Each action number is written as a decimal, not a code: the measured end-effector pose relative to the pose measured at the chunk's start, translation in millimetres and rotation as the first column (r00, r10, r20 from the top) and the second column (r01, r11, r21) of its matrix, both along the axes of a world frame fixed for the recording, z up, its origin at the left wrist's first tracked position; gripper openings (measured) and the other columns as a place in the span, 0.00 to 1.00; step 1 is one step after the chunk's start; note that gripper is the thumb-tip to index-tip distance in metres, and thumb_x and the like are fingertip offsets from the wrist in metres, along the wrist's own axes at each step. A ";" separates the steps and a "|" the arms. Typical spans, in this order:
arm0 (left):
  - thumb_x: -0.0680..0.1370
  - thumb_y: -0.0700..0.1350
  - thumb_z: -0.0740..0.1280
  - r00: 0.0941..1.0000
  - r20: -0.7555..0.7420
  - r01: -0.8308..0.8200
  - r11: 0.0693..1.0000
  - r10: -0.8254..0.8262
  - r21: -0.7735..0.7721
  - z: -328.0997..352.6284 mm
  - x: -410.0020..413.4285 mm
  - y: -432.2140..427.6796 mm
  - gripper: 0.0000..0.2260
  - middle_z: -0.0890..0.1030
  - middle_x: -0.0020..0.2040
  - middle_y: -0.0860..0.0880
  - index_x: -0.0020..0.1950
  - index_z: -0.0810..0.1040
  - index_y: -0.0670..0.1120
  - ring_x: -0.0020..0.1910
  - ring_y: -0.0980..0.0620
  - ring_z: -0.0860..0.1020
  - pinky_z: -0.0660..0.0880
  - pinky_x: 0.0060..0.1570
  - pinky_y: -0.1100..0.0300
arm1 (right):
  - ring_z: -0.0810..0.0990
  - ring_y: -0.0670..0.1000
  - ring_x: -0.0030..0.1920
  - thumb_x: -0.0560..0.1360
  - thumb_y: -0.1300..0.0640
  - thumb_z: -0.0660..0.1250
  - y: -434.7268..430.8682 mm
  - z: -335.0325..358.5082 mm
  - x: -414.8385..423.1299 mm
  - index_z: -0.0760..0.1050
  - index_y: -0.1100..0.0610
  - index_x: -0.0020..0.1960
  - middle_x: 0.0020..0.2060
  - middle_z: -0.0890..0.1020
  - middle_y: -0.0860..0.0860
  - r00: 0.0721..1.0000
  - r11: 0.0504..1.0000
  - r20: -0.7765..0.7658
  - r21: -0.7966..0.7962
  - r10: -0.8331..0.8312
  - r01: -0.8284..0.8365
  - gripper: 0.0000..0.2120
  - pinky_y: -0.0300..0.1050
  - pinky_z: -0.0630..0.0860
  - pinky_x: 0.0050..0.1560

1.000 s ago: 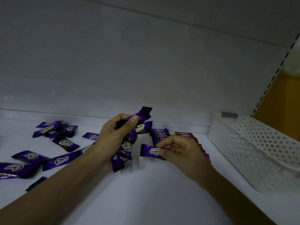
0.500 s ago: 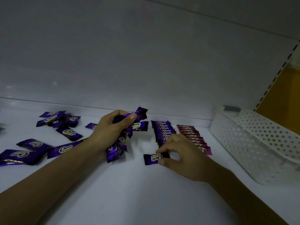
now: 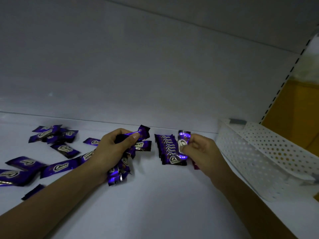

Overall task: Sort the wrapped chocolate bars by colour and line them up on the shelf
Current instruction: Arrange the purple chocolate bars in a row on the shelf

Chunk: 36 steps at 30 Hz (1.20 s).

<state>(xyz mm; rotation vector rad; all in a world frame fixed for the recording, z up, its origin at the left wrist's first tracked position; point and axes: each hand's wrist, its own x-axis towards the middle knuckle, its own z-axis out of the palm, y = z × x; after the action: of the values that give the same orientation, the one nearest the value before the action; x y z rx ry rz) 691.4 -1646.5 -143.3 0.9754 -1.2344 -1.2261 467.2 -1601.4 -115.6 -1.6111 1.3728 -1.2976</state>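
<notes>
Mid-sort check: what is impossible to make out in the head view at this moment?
All in the head view:
1. Magenta sliver: the row it belongs to is covered by the right hand.
2. Pinched bar in that hand: motion blur and glare, print unreadable.
3. Bundle in the left hand: count hidden by fingers.
4. Basket: floor hidden by its near wall.
5. Leftmost bars: cut by the frame's left edge.
</notes>
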 end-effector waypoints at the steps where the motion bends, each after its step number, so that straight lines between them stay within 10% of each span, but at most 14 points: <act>1: 0.69 0.51 0.71 1.000 -0.005 -0.004 1.000 0.004 -0.002 0.1 -0.4 0.6 0.10 0.79 0.28 0.51 0.42 0.81 0.45 0.25 0.58 0.76 0.70 0.24 0.69 | 0.75 0.40 0.26 0.73 0.68 0.68 -1.2 -0.7 -1.5 0.78 0.61 0.40 0.29 0.80 0.49 0.999 1.000 -0.050 -0.008 0.001 -0.001 0.05 0.29 0.68 0.28; 12: 0.72 0.48 0.71 1.000 0.010 -0.014 1.000 0.014 0.000 -0.9 -1.2 1.0 0.08 0.80 0.29 0.51 0.43 0.81 0.44 0.26 0.58 0.77 0.71 0.26 0.69 | 0.78 0.41 0.44 0.71 0.55 0.73 -6.4 -13.5 -13.4 0.84 0.52 0.51 0.44 0.82 0.45 0.743 0.999 -0.668 -0.030 -0.039 0.025 0.08 0.37 0.75 0.51; 16: 0.73 0.47 0.71 1.000 -0.006 -0.007 1.000 0.007 0.003 -1.1 -1.4 1.3 0.07 0.81 0.29 0.50 0.44 0.81 0.44 0.26 0.58 0.78 0.72 0.26 0.69 | 0.78 0.44 0.49 0.73 0.52 0.71 -5.6 -14.6 -10.8 0.83 0.50 0.52 0.48 0.83 0.47 0.688 0.995 -0.722 -0.103 -0.075 0.000 0.08 0.52 0.73 0.58; 22: 0.71 0.49 0.71 1.000 0.000 0.011 1.000 -0.011 -0.008 -1.0 -0.3 1.2 0.07 0.83 0.36 0.46 0.43 0.82 0.46 0.32 0.55 0.79 0.75 0.32 0.67 | 0.75 0.45 0.50 0.72 0.52 0.71 -9.0 -19.8 -6.2 0.81 0.50 0.50 0.48 0.79 0.45 0.623 0.982 -0.768 -0.191 -0.147 -0.004 0.07 0.48 0.69 0.57; 27: 0.73 0.42 0.71 0.975 0.222 0.057 0.938 0.022 -0.343 8.7 -6.4 13.7 0.01 0.84 0.37 0.54 0.43 0.81 0.48 0.35 0.60 0.81 0.73 0.35 0.72 | 0.78 0.40 0.37 0.75 0.51 0.67 -2.6 -13.8 11.8 0.79 0.49 0.43 0.36 0.82 0.42 0.985 0.997 -0.175 -0.080 0.002 -0.017 0.04 0.31 0.73 0.40; 32: 0.74 0.47 0.72 0.807 0.583 0.300 0.785 0.094 -0.542 9.3 -14.0 28.0 0.04 0.81 0.37 0.63 0.45 0.80 0.55 0.35 0.62 0.79 0.74 0.37 0.65 | 0.83 0.53 0.42 0.77 0.52 0.63 5.6 -5.0 21.1 0.81 0.53 0.50 0.42 0.85 0.53 0.984 0.988 0.087 -0.009 0.154 -0.154 0.09 0.42 0.80 0.45; 36: 0.74 0.46 0.72 0.836 0.536 0.253 0.784 0.118 -0.567 6.1 -13.7 24.2 0.02 0.81 0.35 0.61 0.45 0.80 0.52 0.33 0.61 0.78 0.73 0.34 0.67 | 0.77 0.43 0.30 0.78 0.58 0.62 3.6 -2.6 15.2 0.81 0.54 0.46 0.30 0.80 0.48 0.985 0.998 0.167 0.029 0.050 -0.055 0.08 0.32 0.72 0.31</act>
<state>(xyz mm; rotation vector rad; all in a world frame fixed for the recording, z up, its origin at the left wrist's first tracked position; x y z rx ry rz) 677.6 -1622.3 -137.1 0.7896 -1.9885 -0.4902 482.4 -1597.8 -118.2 -1.4712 1.2365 -1.3382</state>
